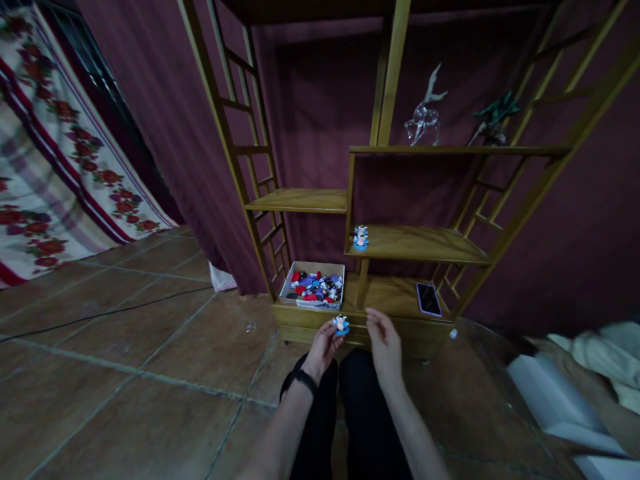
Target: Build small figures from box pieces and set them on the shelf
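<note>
My left hand (325, 347) pinches a small figurine on a blue base (341, 325) just in front of the lowest board of a wooden shelf unit (300, 200). My right hand (384, 340) hovers beside it, fingers loosely curled and holding nothing. An open box (313, 285) full of small red, blue and dark toys sits on the bottom board, just beyond my left hand. Two more little figurines on blue bases (361, 238) stand stacked on the middle shelf.
A phone (429, 299) lies on the bottom board at right. A glass deer (424, 113) and a dark green ornament (495, 117) stand on the upper shelf. A floral cloth (60, 147) hangs at left; a cable (100, 313) crosses the tiled floor. White bedding (575, 393) lies at right.
</note>
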The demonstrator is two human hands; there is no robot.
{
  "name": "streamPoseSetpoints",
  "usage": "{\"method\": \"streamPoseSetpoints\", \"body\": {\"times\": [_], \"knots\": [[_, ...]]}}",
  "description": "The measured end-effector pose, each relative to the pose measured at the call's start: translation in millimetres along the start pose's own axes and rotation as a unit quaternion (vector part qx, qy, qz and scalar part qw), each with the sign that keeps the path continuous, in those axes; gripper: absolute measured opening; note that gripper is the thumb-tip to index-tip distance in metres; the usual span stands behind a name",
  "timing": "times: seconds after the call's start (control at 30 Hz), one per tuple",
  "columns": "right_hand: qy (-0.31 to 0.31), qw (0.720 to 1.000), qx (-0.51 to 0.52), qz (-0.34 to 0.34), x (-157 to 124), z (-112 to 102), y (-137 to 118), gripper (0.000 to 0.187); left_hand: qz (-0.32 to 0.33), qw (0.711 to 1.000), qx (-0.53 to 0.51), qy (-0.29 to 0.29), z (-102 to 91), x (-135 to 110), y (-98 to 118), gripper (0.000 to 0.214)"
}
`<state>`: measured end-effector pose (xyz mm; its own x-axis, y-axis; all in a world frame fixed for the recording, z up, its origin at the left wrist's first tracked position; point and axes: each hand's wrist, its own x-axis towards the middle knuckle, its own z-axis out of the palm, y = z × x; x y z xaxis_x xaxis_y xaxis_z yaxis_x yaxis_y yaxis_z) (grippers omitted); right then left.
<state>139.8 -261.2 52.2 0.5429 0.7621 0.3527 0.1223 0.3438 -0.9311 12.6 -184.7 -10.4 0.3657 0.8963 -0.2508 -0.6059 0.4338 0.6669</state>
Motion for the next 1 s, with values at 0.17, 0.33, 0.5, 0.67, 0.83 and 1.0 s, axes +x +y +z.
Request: {"method": "streamPoseSetpoints", "body": {"times": [0.17, 0.33, 0.5, 0.67, 0.83, 1.0], "knots": [[-0.022, 0.993, -0.004, 0.112, 2, 17, 49, 0.032, 0.019, 1.0, 0.019, 0.014, 2.3, -3, 0, 0.023], [-0.077, 0.968, 0.076, 0.226, 10, 29, 70, 0.041, 0.04, 0.999, 0.018, 0.01, 1.4, -4, -2, 0.026], [-0.11, 0.956, 0.107, 0.25, 9, 35, 67, 0.044, 0.053, 0.998, 0.008, 0.013, 3.6, -4, -2, 0.027], [-0.114, 0.946, 0.147, 0.264, 11, 38, 61, 0.039, 0.048, 0.998, -0.012, 0.024, 5.7, -4, 1, 0.023], [-0.115, 0.94, 0.162, 0.279, 15, 39, 62, 0.04, 0.049, 0.998, -0.025, 0.03, 3.2, -1, 2, 0.022], [-0.142, 0.936, 0.167, 0.275, 16, 41, 69, 0.036, 0.055, 0.997, -0.027, 0.041, 0.3, 3, 3, 0.025]]}}
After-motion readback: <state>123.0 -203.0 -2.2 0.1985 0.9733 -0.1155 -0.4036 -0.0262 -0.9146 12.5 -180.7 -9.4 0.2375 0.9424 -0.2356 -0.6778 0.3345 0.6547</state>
